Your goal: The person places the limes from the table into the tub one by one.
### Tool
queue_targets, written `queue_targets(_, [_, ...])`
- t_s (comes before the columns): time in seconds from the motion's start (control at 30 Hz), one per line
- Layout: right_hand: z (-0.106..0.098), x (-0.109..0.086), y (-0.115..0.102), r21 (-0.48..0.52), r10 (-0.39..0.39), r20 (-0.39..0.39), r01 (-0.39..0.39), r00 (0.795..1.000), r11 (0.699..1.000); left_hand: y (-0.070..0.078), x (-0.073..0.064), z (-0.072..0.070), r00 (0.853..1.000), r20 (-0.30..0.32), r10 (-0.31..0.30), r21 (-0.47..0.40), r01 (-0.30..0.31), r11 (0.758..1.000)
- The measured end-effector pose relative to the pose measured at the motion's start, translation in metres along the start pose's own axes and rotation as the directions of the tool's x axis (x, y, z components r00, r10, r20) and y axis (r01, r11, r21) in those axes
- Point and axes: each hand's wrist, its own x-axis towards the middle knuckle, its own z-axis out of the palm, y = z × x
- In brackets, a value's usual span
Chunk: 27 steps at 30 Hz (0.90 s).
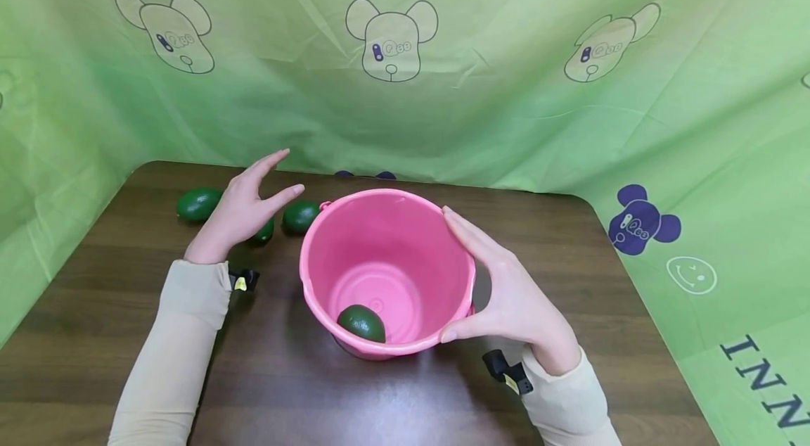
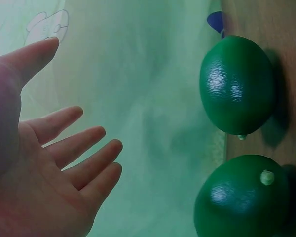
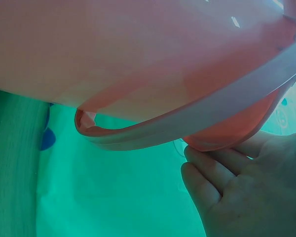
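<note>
Bucket [image 1: 394, 221], pink and round, is sitting mouth up near the middle of the brown table [image 1: 291, 397], and we are gripping its right side with our right hand [image 1: 506, 295]. The thumb is pressing on the near part of the rim while the fingers are reaching round the far part, spread well apart from the thumb. The bucket's handle [image 3: 197, 118] is hanging along its outside. Our left hand [image 1: 237, 215] is hovering left of the bucket, fingers straight and slightly spread, thumb sticking well out. One green fruit [image 1: 361, 323] is resting inside, close to the near wall. Three other fruits [image 1: 198, 205] are lying on the table: one just beside the bucket, one partly hidden behind our left hand, one farther left. Green cloth [image 1: 481, 122] is hanging behind.
</note>
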Motion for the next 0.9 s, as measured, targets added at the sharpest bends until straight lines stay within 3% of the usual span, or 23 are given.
queue_targets(0.43, [0.0,-0.001,0.0,0.008,-0.001,0.001,0.001,1.0,1.0,-0.016,0.006,0.014,0.995,0.081,-0.065,0.054,0.06,0.997])
queue_targets(0.9, [0.001,-0.001,0.001,-0.006,-0.026,-0.013,0.026,1.0,1.0,-0.024,0.01,0.03,0.984,0.152,-0.096,0.094,0.082,0.992])
